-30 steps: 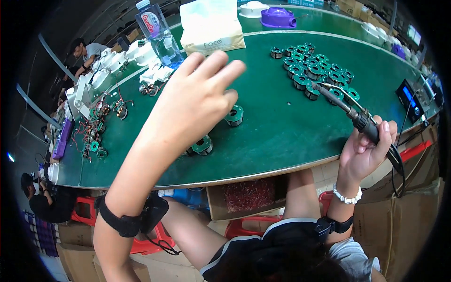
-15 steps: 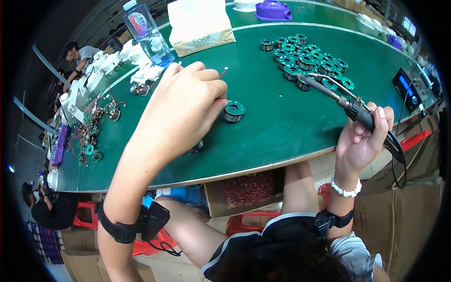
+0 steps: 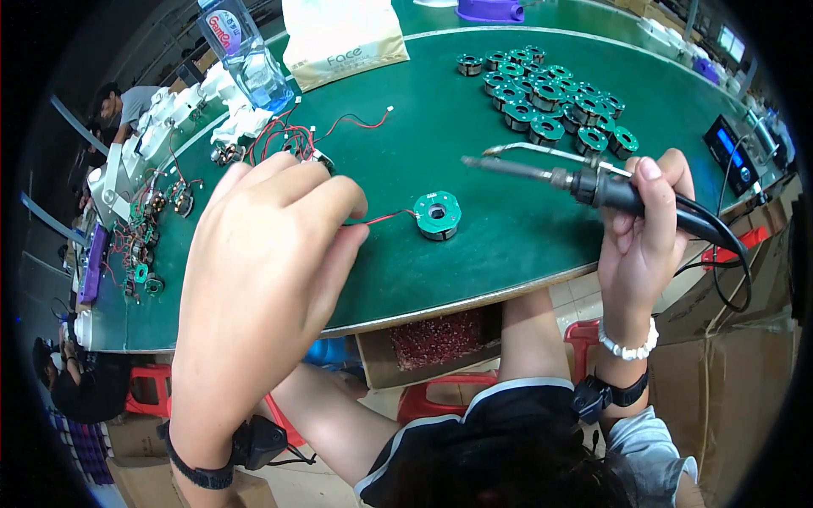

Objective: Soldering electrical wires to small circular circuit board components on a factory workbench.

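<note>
A: Status on the soldering step?

B: Mid-setup, by the look of it. Left hand (image 3: pixel 271 254) over the near half of the green table (image 3: pixel 508 245), fingers curled together, pinching the red lead wire (image 3: pixel 385 218) at its near end. Wire runs right to the round green coil part (image 3: pixel 437 215), sitting alone close to the near edge, roughly centre.

A: Right side?

B: Right hand (image 3: pixel 644 237) wrapped tight round the black grip of the soldering iron (image 3: pixel 559 178), thumb on top. Tip points left, raised above the table, apart from the coil part. Not touching anything yet.

A: So no joint in progress.

B: Judged so. Wire being positioned, iron waiting.

A: Next move needs?

B: Probably: hold the lead steady on the part's pad, then bring the tip down and left onto it. Small target, so a steady pinch matters. Cannot tell whether the wire end already sits on a pad.

A: Anything crowding it?

B: No. Batch of similar coil parts (image 3: pixel 546 93) toward the far right corner, well apart. Wired assemblies (image 3: pixel 152 212) along the left edge, water bottle (image 3: pixel 246 55) and paper bag (image 3: pixel 343 38) at the far edge.
</note>
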`<state>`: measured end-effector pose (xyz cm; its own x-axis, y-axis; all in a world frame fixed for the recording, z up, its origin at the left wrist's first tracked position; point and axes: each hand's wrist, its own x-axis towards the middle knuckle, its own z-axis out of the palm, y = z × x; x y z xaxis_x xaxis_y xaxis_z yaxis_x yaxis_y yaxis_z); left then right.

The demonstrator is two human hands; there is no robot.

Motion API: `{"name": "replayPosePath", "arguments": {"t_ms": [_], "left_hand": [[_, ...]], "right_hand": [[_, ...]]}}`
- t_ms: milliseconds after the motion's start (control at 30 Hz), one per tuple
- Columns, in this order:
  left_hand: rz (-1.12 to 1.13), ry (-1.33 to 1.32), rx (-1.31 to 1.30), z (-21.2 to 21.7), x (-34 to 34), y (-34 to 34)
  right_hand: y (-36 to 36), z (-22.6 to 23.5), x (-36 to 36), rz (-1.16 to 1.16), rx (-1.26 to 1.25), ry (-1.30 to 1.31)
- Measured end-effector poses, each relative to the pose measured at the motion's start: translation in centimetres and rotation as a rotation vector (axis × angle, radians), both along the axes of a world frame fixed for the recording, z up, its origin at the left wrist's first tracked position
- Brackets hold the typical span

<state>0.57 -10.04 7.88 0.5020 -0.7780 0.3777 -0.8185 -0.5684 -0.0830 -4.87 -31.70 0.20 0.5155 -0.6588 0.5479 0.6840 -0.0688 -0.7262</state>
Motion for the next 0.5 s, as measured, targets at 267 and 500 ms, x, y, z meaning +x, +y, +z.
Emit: {"name": "replayPosePath", "arguments": {"t_ms": [267, 500], "left_hand": [[-0.031, 0.047, -0.070, -0.5, -0.7, 0.2], [-0.049, 0.067, -0.083, -0.6, -0.5, -0.2]], "right_hand": [[2.6, 0.1, -0.5, 0.188, 0.017, 0.082], [2.4, -0.1, -0.4, 0.177, 0.000, 0.102]]}}
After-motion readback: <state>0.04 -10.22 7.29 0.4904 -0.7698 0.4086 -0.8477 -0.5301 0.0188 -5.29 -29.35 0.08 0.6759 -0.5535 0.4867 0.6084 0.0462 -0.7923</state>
